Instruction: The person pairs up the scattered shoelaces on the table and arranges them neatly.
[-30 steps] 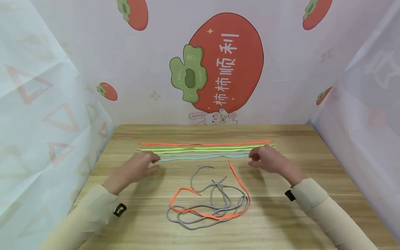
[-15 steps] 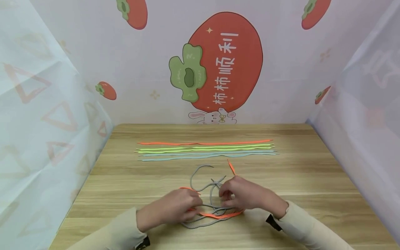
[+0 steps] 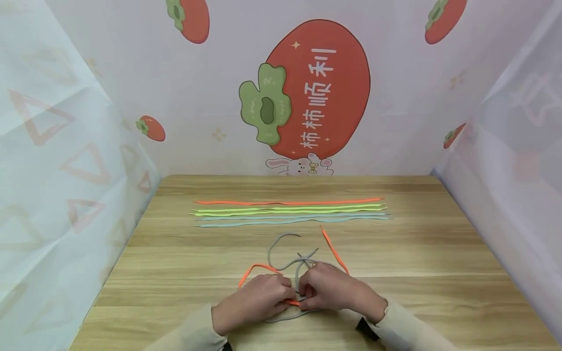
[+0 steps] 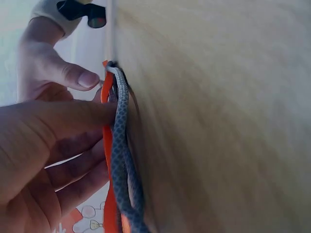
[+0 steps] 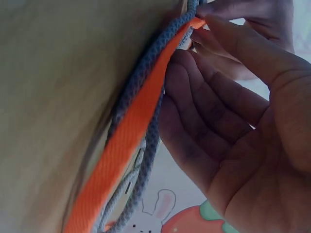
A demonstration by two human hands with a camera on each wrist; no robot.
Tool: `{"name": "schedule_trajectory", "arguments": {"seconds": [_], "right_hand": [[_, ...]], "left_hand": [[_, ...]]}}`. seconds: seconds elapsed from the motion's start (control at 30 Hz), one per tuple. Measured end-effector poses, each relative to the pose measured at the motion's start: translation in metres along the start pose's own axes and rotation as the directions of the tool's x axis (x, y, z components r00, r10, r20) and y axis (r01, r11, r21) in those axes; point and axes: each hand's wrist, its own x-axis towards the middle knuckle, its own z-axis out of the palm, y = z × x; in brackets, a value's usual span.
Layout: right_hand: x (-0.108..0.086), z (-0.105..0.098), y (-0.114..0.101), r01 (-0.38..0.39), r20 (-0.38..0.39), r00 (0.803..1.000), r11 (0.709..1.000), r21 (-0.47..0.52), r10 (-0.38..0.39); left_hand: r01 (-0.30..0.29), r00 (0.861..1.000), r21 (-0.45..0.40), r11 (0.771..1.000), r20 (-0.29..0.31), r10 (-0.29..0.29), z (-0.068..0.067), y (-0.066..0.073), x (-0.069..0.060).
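Observation:
On the table lies a loose heap of grey cord laces [image 4: 119,145], with a flat orange shoelace [image 5: 126,136] across it. My left hand [image 3: 261,297] pinches the orange shoelace at the near side of the heap, thumb against fingers. Close on its right, my right hand [image 3: 335,287] also pinches the orange shoelace, between thumb and forefinger, its other fingers loosely curled. A short orange stretch shows between the hands in the head view. Grey cord runs alongside in both wrist views. Much of the heap is hidden beneath the hands.
Farther back, straight flat shoelaces lie side by side: one orange [image 3: 246,203], lime green ones [image 3: 307,208] and light blue ones [image 3: 246,224]. Behind the wooden table [image 3: 439,292] stands a patterned backdrop [image 3: 202,92], with white sheets [image 3: 66,195] at the sides.
Both hands have left the ends of the straight row, come toward me onto the heap, and drawn close together. They now pinch the orange shoelace.

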Motion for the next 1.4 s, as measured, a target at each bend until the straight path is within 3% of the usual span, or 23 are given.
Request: {"name": "schedule_trajectory", "arguments": {"seconds": [0.27, 0.4, 0.6, 0.93, 1.2, 1.4], "right_hand": [[0.004, 0.003, -0.002, -0.013, -0.027, 1.0, 1.0, 0.01, 0.013], [0.004, 0.004, -0.002, 0.007, -0.04, 0.999, 1.0, 0.005, -0.007], [0.003, 0.001, -0.001, 0.045, -0.046, 0.998, 0.997, 0.057, -0.042], [0.001, -0.007, 0.005, 0.064, -0.06, 0.997, 0.988, 0.139, -0.056], [-0.002, -0.021, 0.014, 0.085, -0.102, 0.992, 0.982, 0.169, -0.068], [-0.004, -0.03, 0.026, 0.076, -0.118, 0.992, 0.969, 0.235, -0.049]], "left_hand": [[0.071, 0.997, -0.178, 0.981, -0.02, -0.076, 0.002, -0.007, 0.007], [0.059, 0.998, -0.249, 0.967, -0.018, -0.066, 0.001, -0.012, 0.009], [0.015, 0.999, -0.378, 0.926, -0.042, -0.033, 0.0, -0.02, 0.008], [0.1, 0.994, -0.458, 0.883, 0.008, -0.109, -0.012, -0.031, 0.004], [0.068, 0.993, -0.394, 0.917, -0.059, -0.099, -0.031, -0.048, -0.006], [0.109, 0.989, -0.38, 0.919, -0.049, -0.138, -0.046, -0.059, -0.012]]}}
